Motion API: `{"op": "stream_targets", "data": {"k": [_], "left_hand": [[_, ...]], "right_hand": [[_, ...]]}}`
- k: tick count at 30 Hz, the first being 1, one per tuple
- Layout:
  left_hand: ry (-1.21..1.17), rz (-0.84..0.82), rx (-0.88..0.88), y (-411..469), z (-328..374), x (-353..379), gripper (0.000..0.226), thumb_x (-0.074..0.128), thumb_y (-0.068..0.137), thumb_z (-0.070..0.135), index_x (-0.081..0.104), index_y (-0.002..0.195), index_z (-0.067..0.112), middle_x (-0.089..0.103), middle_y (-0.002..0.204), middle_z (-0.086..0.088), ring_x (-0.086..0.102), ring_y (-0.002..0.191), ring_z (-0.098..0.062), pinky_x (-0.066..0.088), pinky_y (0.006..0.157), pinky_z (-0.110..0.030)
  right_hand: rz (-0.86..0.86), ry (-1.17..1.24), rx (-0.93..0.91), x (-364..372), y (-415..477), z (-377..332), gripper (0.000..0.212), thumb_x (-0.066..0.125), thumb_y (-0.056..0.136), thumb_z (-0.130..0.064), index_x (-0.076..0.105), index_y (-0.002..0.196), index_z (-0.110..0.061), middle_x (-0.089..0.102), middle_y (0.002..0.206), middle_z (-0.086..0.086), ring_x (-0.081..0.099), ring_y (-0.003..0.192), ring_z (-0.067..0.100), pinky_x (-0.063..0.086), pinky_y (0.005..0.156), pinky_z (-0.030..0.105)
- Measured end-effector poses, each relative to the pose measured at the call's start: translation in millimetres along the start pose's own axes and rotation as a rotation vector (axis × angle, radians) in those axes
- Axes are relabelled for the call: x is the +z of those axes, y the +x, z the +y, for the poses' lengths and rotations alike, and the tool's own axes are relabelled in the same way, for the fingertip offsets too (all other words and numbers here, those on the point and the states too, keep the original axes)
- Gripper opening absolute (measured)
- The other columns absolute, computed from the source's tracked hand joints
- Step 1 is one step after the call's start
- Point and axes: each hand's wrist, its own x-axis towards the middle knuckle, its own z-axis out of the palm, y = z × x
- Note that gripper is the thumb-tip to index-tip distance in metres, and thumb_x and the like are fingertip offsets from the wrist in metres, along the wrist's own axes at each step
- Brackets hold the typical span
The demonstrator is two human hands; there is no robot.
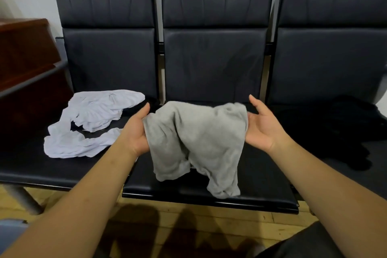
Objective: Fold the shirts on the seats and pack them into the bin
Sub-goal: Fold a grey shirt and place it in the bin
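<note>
A crumpled grey shirt hangs between my two hands above the middle seat, its lower ends drooping toward the seat's front edge. My left hand is at the shirt's left side and my right hand at its right side, palms facing each other. Both thumbs stick up clear of the cloth. The fingers of both hands are hidden under the shirt, which lies draped over them. A rumpled white shirt lies on the left seat. A dark, crumpled garment lies on the right seat.
Three black padded seats stand in a row against a pale wall. A dark wooden cabinet stands to the left. A grey-blue corner of some object shows at the bottom left. A wooden floor lies below.
</note>
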Motion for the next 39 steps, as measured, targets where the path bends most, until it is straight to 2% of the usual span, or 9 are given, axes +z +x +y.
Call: {"op": "stream_targets", "data": {"k": [2, 5, 10, 14, 19, 23, 27, 32, 39], "left_hand": [[0.092, 0.020, 0.021, 0.8, -3.0, -2.5, 0.045, 0.054, 0.098, 0.029, 0.060, 0.135, 0.003, 0.064, 0.134, -0.018, 0.066, 0.117, -0.033, 0.049, 0.098, -0.046], [0.167, 0.003, 0.066, -2.2, -6.2, -8.5, 0.044, 0.053, 0.095, 0.016, 0.058, 0.137, 0.001, 0.064, 0.134, -0.020, 0.065, 0.119, -0.035, 0.050, 0.098, -0.047], [0.072, 0.124, 0.006, -5.0, -11.2, -30.0, 0.049, 0.048, 0.101, 0.038, 0.064, 0.128, 0.000, 0.070, 0.120, -0.022, 0.069, 0.110, -0.036, 0.051, 0.092, -0.047], [0.145, 0.277, -0.099, -8.4, -21.0, -52.6, 0.033, 0.042, 0.103, 0.013, 0.064, 0.119, -0.006, 0.069, 0.116, -0.025, 0.076, 0.083, -0.036, 0.062, 0.077, -0.044], [0.131, 0.175, -0.097, -18.5, -24.5, -53.2, 0.032, 0.050, 0.089, -0.003, 0.064, 0.116, -0.013, 0.069, 0.114, -0.029, 0.074, 0.094, -0.039, 0.062, 0.082, -0.046], [0.082, 0.043, -0.078, -16.4, -19.7, -64.4, 0.081, 0.074, 0.046, -0.005, 0.059, 0.125, -0.005, 0.059, 0.133, -0.017, 0.064, 0.114, -0.036, 0.052, 0.096, -0.044], [0.147, 0.068, -0.120, -14.9, -29.8, -53.7, 0.045, 0.064, 0.090, 0.033, 0.068, 0.117, -0.003, 0.065, 0.128, -0.013, 0.065, 0.116, -0.033, 0.048, 0.100, -0.044], [0.215, 0.206, -0.209, -8.3, -45.5, -50.1, 0.037, 0.060, 0.098, 0.034, 0.077, 0.099, 0.002, 0.074, 0.108, -0.020, 0.075, 0.091, -0.034, 0.050, 0.087, -0.047], [0.247, 0.234, -0.120, 2.0, -30.8, -53.9, 0.032, 0.054, 0.101, 0.024, 0.068, 0.119, 0.001, 0.072, 0.117, -0.020, 0.070, 0.105, -0.033, 0.052, 0.087, -0.045]], "right_hand": [[0.045, -0.008, 0.068, -3.0, -0.2, 11.9, 0.069, 0.061, 0.095, -0.050, 0.053, 0.137, 0.004, 0.060, 0.137, 0.025, 0.059, 0.126, 0.038, 0.040, 0.113, 0.048], [0.071, -0.013, 0.100, -2.5, -0.3, 21.1, 0.055, 0.062, 0.097, -0.036, 0.058, 0.133, 0.005, 0.062, 0.134, 0.024, 0.062, 0.123, 0.035, 0.044, 0.109, 0.047], [0.300, -0.127, 0.181, -21.9, 1.3, 26.0, 0.043, 0.049, 0.084, 0.004, 0.064, 0.125, 0.000, 0.064, 0.129, 0.015, 0.063, 0.118, 0.030, 0.053, 0.096, 0.043], [0.384, -0.220, 0.304, -41.7, -8.1, 27.1, 0.037, 0.032, 0.075, 0.008, 0.068, 0.077, 0.003, 0.067, 0.098, 0.016, 0.067, 0.088, 0.030, 0.055, 0.080, 0.038], [0.238, -0.242, 0.235, -43.0, -14.8, 26.4, 0.060, 0.030, 0.079, 0.015, 0.059, 0.131, 0.006, 0.060, 0.134, 0.024, 0.062, 0.122, 0.039, 0.051, 0.102, 0.051], [0.081, -0.162, 0.191, -43.3, -15.8, 24.2, 0.055, 0.039, 0.090, -0.004, 0.048, 0.143, 0.004, 0.055, 0.141, 0.026, 0.056, 0.130, 0.041, 0.046, 0.108, 0.052], [0.092, -0.240, 0.278, -36.0, -7.0, 35.2, 0.060, 0.057, 0.096, -0.044, 0.061, 0.131, 0.005, 0.063, 0.133, 0.024, 0.059, 0.126, 0.038, 0.045, 0.107, 0.048], [0.269, -0.324, 0.298, -42.2, 2.6, 45.1, 0.032, 0.064, 0.091, -0.012, 0.068, 0.121, -0.001, 0.074, 0.108, 0.016, 0.074, 0.095, 0.030, 0.062, 0.080, 0.042], [0.254, -0.298, 0.232, -53.6, 2.4, 33.6, 0.032, 0.047, 0.094, -0.003, 0.069, 0.116, 0.003, 0.070, 0.121, 0.019, 0.069, 0.110, 0.034, 0.051, 0.097, 0.047]]}}
